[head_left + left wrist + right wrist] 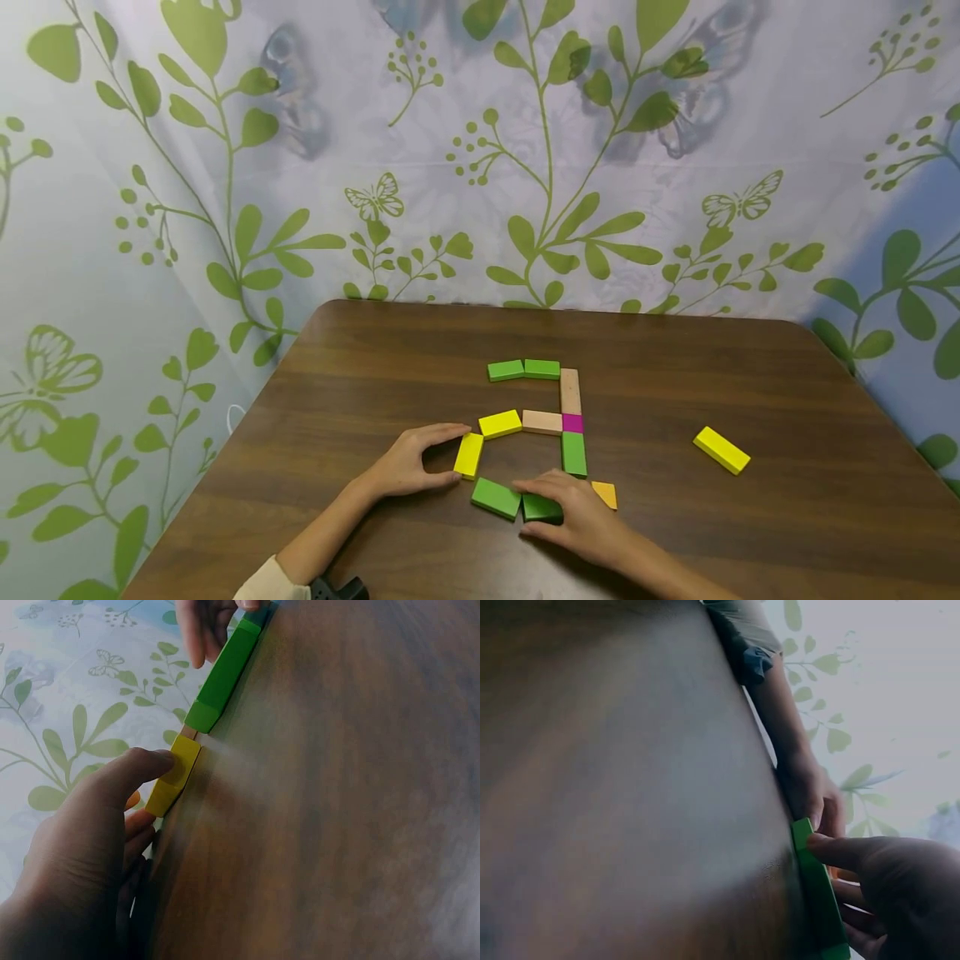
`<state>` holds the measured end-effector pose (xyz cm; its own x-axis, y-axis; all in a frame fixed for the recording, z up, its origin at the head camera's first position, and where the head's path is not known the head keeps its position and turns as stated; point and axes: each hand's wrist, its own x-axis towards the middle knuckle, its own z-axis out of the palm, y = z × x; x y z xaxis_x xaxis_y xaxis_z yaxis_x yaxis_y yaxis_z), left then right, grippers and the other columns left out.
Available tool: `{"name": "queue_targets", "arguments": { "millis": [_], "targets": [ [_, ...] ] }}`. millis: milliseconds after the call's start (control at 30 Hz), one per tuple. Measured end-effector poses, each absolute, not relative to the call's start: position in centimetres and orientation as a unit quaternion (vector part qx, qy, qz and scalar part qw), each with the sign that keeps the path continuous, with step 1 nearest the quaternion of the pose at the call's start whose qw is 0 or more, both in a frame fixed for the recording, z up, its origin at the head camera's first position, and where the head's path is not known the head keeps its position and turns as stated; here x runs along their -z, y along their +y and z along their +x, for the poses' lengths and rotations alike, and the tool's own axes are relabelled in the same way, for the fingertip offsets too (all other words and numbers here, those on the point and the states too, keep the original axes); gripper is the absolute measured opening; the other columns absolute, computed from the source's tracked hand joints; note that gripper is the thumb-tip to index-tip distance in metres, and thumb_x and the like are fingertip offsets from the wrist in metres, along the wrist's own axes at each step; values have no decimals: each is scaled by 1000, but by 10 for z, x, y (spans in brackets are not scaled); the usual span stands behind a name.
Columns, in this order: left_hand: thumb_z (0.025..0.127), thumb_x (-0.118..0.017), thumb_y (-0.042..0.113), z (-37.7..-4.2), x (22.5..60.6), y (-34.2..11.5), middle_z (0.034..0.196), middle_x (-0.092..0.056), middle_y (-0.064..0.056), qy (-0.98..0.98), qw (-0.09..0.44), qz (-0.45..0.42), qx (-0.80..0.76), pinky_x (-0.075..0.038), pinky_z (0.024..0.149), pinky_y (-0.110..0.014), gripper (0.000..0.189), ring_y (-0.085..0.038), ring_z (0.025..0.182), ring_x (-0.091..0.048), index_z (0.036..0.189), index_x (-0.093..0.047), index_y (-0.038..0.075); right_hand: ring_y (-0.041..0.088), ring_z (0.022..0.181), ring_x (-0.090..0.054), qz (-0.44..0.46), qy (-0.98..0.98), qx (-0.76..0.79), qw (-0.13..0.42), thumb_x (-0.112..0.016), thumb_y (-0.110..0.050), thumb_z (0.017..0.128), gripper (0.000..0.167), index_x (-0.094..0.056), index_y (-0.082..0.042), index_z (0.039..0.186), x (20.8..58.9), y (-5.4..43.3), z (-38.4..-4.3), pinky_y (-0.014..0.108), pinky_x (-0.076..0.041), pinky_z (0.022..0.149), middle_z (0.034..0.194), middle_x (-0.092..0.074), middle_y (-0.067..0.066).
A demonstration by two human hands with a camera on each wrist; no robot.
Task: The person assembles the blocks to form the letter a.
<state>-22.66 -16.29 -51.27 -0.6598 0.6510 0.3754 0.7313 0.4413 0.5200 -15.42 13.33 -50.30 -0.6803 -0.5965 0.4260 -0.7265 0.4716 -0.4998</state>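
In the head view, my left hand (pixel 408 458) pinches a yellow block (pixel 468 456) between thumb and fingers at the left side of a block outline. My right hand (pixel 577 521) holds a green block (pixel 542 509) at the bottom, its fingers partly covering it. Another green block (pixel 496 497) lies end to end with that one, towards the left. Above the left hand's block sits a second yellow block (pixel 500 424), followed by a plain wooden block (pixel 542 422) and a small purple block (pixel 572 423). Below the purple one runs a green block (pixel 573 454).
Two green blocks (pixel 542 368) and an upright-running wooden block (pixel 570 392) form the outline's top. An orange block (pixel 604 494) lies beside my right hand, partly hidden. Farther right is a loose yellow block (pixel 722 451). A patterned curtain (pixel 450 167) hangs behind the wooden table (pixel 787 375).
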Motion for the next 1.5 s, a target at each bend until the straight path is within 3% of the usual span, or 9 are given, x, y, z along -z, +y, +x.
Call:
{"name": "queue_targets", "arguments": {
  "millis": [500,1500],
  "targets": [
    [82,-68,38,-228,510,-163,132,-51,2,-844,55,-413,337,-41,95,-42,61,-16,120,-47,134,-50,12,4,90,-54,376,-846,-348,146,-79,-30,72,37,-68,-18,107,512,124,-159,25,-50,75,100,-64,-13],
    [83,-68,38,-233,514,-165,132,-51,1,-842,62,-420,333,-42,95,-42,60,-16,120,-48,134,-50,12,2,85,-54,371,-838,-349,194,-79,-28,73,36,-69,-18,106,518,114,-157,22,-49,70,92,-63,-14]
  ]
}}
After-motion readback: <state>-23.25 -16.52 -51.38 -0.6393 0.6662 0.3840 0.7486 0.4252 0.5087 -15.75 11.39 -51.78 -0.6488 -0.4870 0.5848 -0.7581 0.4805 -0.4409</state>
